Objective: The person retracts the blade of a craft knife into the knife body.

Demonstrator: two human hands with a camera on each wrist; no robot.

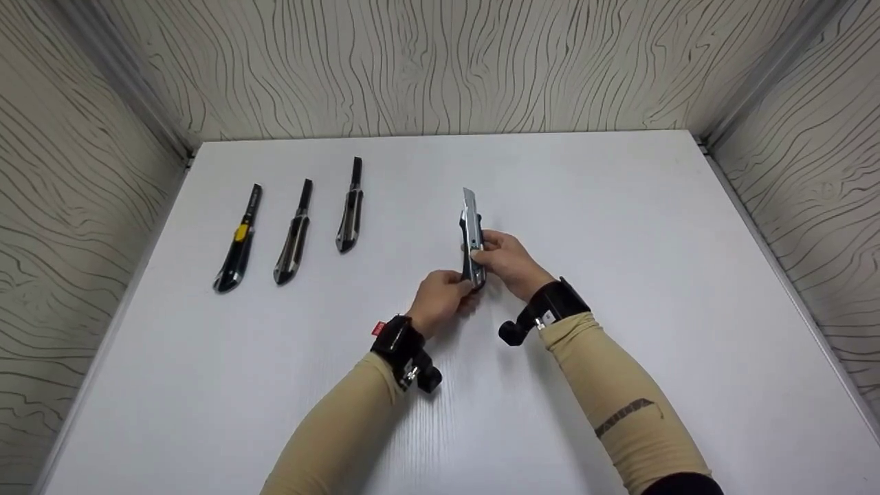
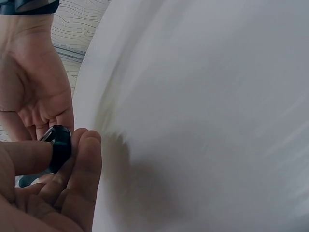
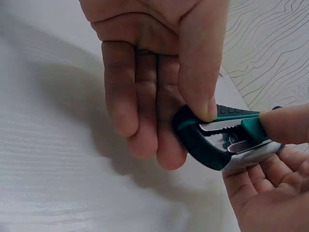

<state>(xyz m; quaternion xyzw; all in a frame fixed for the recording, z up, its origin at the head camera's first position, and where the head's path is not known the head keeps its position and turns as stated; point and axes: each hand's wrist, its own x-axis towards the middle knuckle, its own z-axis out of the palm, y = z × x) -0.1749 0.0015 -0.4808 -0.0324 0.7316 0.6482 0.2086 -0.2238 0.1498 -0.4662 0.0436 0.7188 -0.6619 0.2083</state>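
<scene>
A silver and dark green utility knife (image 1: 471, 237) is held by both hands near the table's middle, its blade end pointing away from me. My left hand (image 1: 440, 299) pinches the butt end between thumb and fingers, as the left wrist view shows from below. Higher up the body, my right hand (image 1: 512, 261) grips the knife, its fingers beneath. In the right wrist view its thumb (image 3: 285, 124) presses against the green slider (image 3: 253, 129), while the left thumb (image 3: 198, 92) lies by the rounded butt. A silver blade (image 1: 469, 198) shows at the far end.
To the left, three more utility knives lie in a slanting row, black blade ends away from me: one black with a yellow slider (image 1: 237, 258), a grey-brown one (image 1: 293, 247) and another alike (image 1: 351, 216). A white table (image 1: 619, 192) is bordered by wood-grain panels (image 1: 440, 69).
</scene>
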